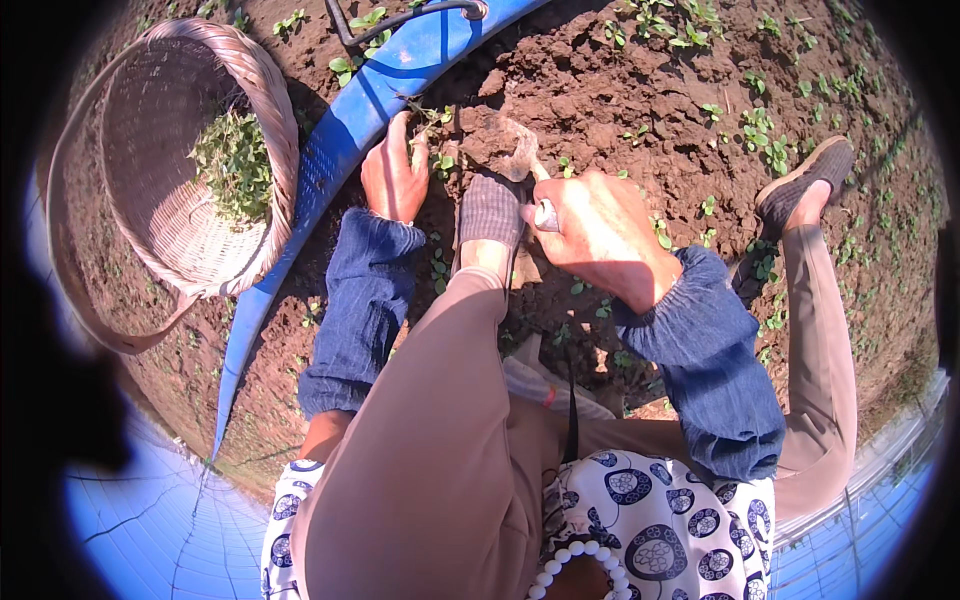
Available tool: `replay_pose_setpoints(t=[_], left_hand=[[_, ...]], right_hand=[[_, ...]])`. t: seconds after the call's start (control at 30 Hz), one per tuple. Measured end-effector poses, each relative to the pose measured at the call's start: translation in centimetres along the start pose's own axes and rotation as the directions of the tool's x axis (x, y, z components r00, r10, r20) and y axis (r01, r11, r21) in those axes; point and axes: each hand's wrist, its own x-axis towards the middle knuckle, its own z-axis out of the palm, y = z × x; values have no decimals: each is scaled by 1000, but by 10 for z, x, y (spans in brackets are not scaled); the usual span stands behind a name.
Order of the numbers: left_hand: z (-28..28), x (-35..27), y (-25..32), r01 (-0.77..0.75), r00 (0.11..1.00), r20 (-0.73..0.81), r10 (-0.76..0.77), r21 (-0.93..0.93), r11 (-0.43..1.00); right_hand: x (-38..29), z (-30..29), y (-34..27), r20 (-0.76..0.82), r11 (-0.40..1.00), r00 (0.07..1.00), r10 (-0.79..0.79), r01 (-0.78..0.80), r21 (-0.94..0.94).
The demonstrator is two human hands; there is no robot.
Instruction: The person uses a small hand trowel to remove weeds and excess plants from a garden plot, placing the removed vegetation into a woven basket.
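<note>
My right hand [596, 229] is closed around the handle of a small trowel [523, 150], whose soil-covered blade rests on the loose brown soil just beyond my left shoe. My left hand [396, 171] is at the near edge of a blue perforated hose [341, 124], thumb and forefinger close together at a small green plant [430, 116]. Whether the fingers grip its stem cannot be made out. Left of the hose a woven basket [281, 135] lies tilted, with a heap of picked greens [236, 169] inside.
Small seedlings [757, 127] dot the clodded soil [592, 82] ahead and to the right. A thin black tube [409, 13] joins the blue hose at the top. My left shoe [491, 210] stands between my hands; my right shoe [810, 180] is out to the right.
</note>
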Motion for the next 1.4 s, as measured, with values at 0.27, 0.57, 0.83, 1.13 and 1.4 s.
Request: replay_pose_setpoints(t=[0.27, 0.57, 0.83, 1.13, 1.4], left_hand=[[15, 19, 6, 95, 992, 56, -110, 222, 970], [17, 29, -8, 154, 988, 21, -155, 27, 988], [-36, 18, 14, 436, 890, 312, -332, -795, 423], [-31, -36, -21, -103, 979, 174, 109, -40, 994], [4, -24, -31, -176, 955, 264, 135, 138, 975]], right_hand=[[33, 13, -2, -48, 997, 996, -80, 80, -19], [49, 36, 18, -13, 975, 993, 117, -112, 192], [37, 45, 53, 80, 689, 962, 260, -243, 683], [0, -14, 19, 32, 926, 976, 217, -216, 309], [-18, -32, 25, -44, 938, 979, 199, -177, 299]])
